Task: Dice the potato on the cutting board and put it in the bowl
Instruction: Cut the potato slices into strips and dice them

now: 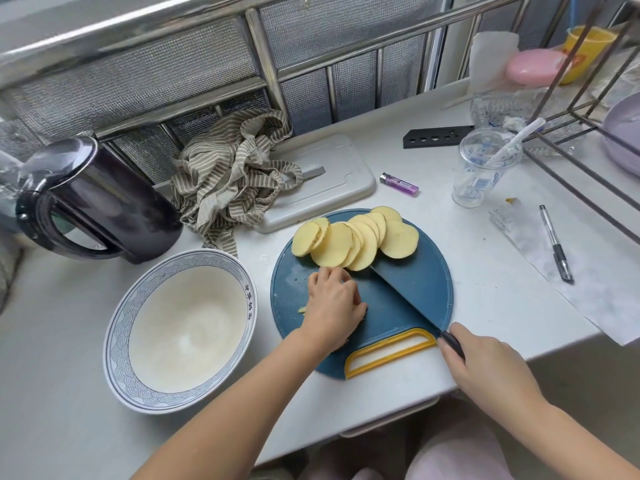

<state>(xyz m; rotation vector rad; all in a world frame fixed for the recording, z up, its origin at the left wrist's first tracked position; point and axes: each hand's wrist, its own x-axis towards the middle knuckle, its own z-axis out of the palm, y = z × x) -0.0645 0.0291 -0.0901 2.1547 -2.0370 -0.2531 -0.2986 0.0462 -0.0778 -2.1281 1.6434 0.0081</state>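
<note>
r hand point(485, 362) grips knife point(405, 296) – tip at potato slices point(346, 244); l hand point(332, 306) just below, grip unclear

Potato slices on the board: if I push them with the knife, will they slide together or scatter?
They will probably fan out further: the potato slices lie overlapped in a loose row. Thin flat rounds, so likely light, fairly stiff, unlikely to roll. Cut faces may be damp, so they could cling or slip on the smooth cutting board.
</note>
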